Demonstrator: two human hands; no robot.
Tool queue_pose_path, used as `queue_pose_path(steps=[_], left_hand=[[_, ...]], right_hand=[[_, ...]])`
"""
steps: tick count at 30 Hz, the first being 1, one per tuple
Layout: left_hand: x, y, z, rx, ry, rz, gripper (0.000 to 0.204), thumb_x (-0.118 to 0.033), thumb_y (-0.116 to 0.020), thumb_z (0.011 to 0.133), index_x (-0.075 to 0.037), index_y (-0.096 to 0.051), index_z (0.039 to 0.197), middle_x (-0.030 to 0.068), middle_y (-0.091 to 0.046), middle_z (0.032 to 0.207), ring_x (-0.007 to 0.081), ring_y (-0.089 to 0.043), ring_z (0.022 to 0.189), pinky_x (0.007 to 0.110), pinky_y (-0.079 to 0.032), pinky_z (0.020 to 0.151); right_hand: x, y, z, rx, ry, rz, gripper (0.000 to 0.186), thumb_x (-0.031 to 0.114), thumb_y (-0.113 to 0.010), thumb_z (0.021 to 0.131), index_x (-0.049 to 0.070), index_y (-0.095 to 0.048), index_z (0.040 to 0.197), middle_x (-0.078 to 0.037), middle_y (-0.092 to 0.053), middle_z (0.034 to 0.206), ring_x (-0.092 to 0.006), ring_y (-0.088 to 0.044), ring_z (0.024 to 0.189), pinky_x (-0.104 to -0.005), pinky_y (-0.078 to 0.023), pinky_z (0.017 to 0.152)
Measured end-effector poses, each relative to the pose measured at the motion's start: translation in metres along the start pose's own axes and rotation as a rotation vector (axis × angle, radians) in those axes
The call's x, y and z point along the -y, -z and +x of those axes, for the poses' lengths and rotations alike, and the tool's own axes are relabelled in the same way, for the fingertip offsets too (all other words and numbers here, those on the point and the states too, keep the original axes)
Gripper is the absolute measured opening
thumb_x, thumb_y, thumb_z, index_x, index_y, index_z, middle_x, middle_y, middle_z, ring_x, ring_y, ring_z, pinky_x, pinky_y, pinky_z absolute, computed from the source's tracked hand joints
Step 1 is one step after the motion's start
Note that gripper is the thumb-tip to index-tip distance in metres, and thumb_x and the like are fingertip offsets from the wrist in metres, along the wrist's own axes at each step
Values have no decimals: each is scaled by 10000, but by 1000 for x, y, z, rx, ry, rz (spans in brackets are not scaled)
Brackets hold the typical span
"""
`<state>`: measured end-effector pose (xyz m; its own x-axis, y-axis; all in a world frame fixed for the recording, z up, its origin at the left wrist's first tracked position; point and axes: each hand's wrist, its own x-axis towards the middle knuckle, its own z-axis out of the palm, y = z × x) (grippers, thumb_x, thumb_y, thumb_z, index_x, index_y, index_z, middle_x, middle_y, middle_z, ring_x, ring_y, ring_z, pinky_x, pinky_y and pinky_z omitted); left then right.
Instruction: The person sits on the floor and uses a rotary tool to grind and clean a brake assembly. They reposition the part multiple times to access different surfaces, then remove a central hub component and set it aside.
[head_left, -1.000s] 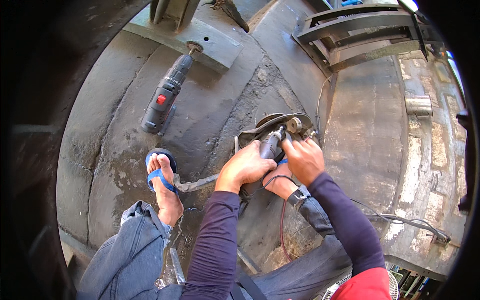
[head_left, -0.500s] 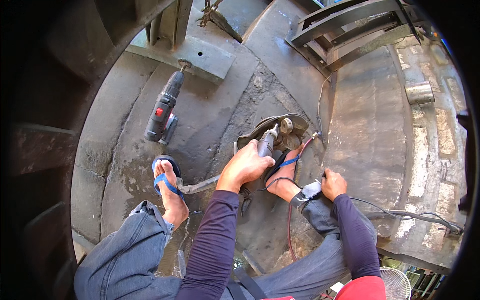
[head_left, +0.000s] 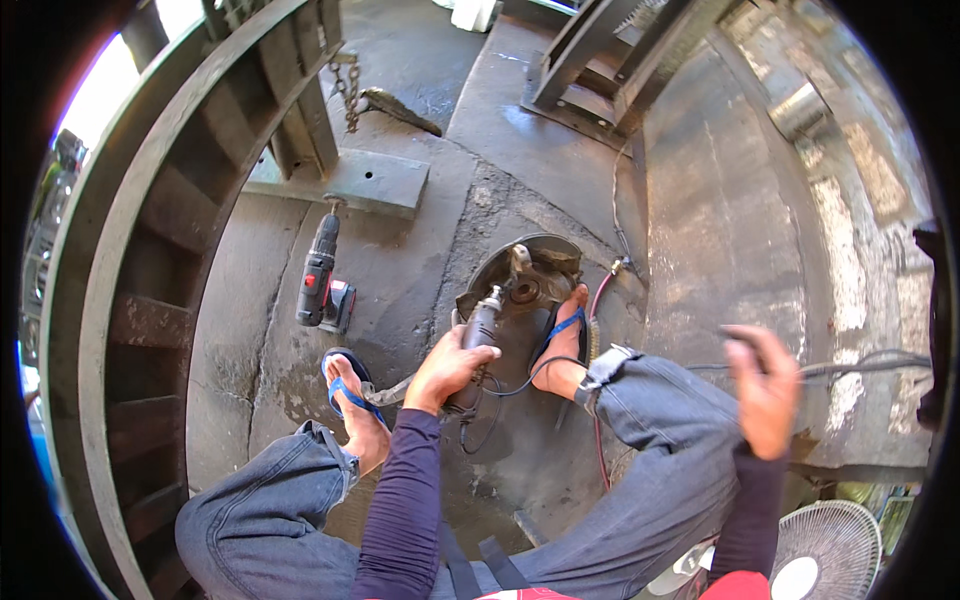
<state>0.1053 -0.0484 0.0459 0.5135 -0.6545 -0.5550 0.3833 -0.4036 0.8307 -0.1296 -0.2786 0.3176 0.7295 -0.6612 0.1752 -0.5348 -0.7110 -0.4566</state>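
Observation:
My left hand [head_left: 452, 368] is wrapped round a grey corded die grinder [head_left: 481, 325], its tip pointing up and away from me. Just beyond that tip, on the floor between my feet, lies a rusty wheel hub part [head_left: 524, 290] with a curved metal shield [head_left: 545, 241] round its far side. Whether the tip touches it I cannot tell. Over at the right, beside my knee, my right hand [head_left: 766, 392] is raised with fingers stretched out, slightly blurred and holding nothing.
A cordless drill [head_left: 318, 270] with a round wire brush lies at the left, near a steel base plate [head_left: 380, 185]. A dark red hose [head_left: 600, 300] and a black cable [head_left: 850, 366] run along the right. A fan [head_left: 835, 545] stands lower right; a ribbed metal frame [head_left: 140, 300] rises at the left.
My left hand has drawn the die grinder back toward me and left, uncovering the hub part. My right hand has left my right shin and swung out to the right, opening. The view has shifted.

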Motion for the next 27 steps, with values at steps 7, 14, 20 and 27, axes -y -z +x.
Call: queue_pose_path(steps=[7,14,20,27], left_hand=[[6,2,-35,-141,-2,-206,435,-255,-753,900,3,-643,1233,43,-670,965,130,-606,844,310,-505,781],[-3,-6,-76,-53,-48,-492,341,-171,-700,940,-46,-545,1217,107,-635,857,242,-681,653,436,-627,599],[-40,-30,-90,-21,-185,-638,285,-174,-662,976,-58,-525,1198,111,-643,867,276,-700,715,490,-638,688],[-125,-110,-92,61,-296,-705,318,-214,-644,1037,-75,-494,1282,139,-689,1057,288,-727,919,466,-625,826]], right_hand=[[-94,11,-156,-380,-513,388,142,120,-645,993,9,-721,1040,-28,-660,805,-118,-592,732,-290,-479,684],[-190,-179,-251,259,-440,178,163,58,-657,939,-21,-723,1065,-97,-731,934,-199,-668,833,-364,-524,776],[-145,-55,-155,-252,-450,377,197,6,-647,942,-42,-722,1117,-127,-773,996,-220,-709,869,-388,-555,802],[11,19,-50,35,154,226,536,293,-772,906,-5,-646,1333,-229,-719,1172,-355,-716,1080,-417,-560,949]])
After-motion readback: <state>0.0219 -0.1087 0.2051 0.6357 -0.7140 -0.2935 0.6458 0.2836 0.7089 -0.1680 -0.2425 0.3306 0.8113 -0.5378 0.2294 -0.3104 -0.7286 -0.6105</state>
